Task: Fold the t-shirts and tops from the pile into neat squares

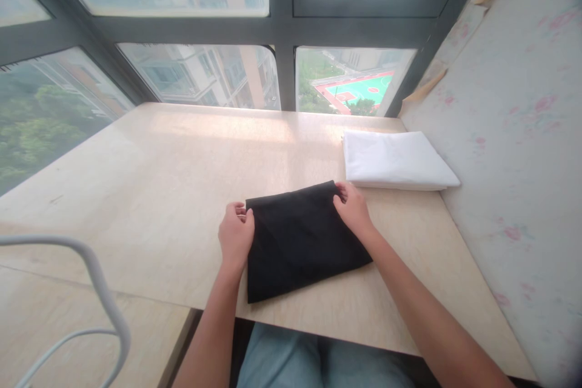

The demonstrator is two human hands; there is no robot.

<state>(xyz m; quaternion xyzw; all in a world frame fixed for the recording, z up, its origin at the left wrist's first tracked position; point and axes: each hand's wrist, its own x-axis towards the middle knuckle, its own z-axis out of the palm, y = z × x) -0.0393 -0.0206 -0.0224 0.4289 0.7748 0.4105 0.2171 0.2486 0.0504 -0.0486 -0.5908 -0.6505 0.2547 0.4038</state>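
A folded black cloth lies on the pale stone-look sill top, close to its front edge and slightly turned. My left hand grips the cloth's far left corner, thumb on top and fingers curled at the edge. At the far right corner, my right hand pinches the same cloth between thumb and fingers. The fingertips are partly hidden behind the cloth's edge. A folded white cloth lies flat beyond my right hand, near the wall.
Dark-framed windows rise along the back and left. A flower-patterned wall with peeling paper bounds the right side. A curved white tube or cable stands at the lower left. My legs are below the front edge.
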